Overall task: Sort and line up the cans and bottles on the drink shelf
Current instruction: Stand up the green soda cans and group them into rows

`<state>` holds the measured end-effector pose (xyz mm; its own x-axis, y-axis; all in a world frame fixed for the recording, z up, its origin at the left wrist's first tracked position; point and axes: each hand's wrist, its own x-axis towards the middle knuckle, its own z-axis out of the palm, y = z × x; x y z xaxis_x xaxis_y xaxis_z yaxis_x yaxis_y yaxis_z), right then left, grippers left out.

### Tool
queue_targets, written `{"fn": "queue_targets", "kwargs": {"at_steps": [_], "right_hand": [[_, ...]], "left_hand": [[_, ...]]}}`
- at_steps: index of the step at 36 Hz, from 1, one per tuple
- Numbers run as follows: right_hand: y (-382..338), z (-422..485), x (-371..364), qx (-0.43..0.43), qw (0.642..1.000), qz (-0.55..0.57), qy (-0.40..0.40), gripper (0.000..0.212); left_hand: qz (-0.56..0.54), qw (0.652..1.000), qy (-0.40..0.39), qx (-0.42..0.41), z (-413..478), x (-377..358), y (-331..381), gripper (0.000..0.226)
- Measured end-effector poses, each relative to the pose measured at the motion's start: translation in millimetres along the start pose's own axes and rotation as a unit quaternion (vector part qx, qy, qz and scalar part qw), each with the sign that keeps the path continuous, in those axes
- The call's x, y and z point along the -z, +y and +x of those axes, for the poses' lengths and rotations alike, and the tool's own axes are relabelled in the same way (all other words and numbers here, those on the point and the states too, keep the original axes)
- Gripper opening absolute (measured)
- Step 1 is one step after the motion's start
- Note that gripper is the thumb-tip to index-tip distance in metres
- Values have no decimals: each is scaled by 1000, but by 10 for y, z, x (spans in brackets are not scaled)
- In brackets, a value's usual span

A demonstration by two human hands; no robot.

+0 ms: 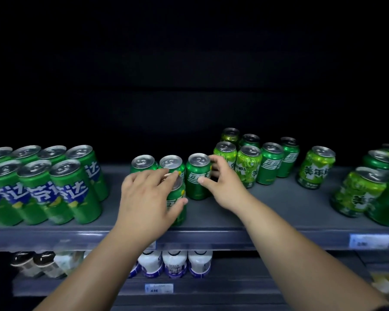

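On the grey drink shelf [267,212], my left hand [146,198] wraps a dark green can [177,198] near the front edge, fingers over its top and thumb on its side. My right hand [222,185] grips a second dark green can [197,176] just to the right, thumb in front and fingers behind. Two more dark green cans [143,163] stand behind my left hand. A block of green cans with blue lettering [50,182] fills the left. Light green and dark green cans [248,164] stand mixed at the right.
A lone light green can [316,168] and a mixed group of cans [368,191] stand at the far right. Price tags [369,241] hang on the shelf's front lip. White bottles [174,263] sit on the lower shelf. The shelf's back is dark.
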<state>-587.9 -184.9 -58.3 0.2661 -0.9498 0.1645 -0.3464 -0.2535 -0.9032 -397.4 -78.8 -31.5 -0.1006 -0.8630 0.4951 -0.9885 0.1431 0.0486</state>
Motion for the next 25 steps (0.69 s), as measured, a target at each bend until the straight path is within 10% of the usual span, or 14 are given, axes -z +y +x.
{"fn": "queue_targets", "kwargs": {"at_steps": [7,14,19,25], "right_hand": [[128,-120,247,3,998,52,30,52],[438,-319,1015,-12,961,34,274,36],[592,-152,1408,-40,967,-145,207,74],[644,-68,1481,14,964,-192,186,50]], "left_hand": [[-40,994,65,-76,83,-11,352,57],[-64,989,21,-131,320,-235,1009,58],[-79,989,-68,-103,651,-454,1353,62],[-255,957,-138,21,879,-643,1620,61]]}}
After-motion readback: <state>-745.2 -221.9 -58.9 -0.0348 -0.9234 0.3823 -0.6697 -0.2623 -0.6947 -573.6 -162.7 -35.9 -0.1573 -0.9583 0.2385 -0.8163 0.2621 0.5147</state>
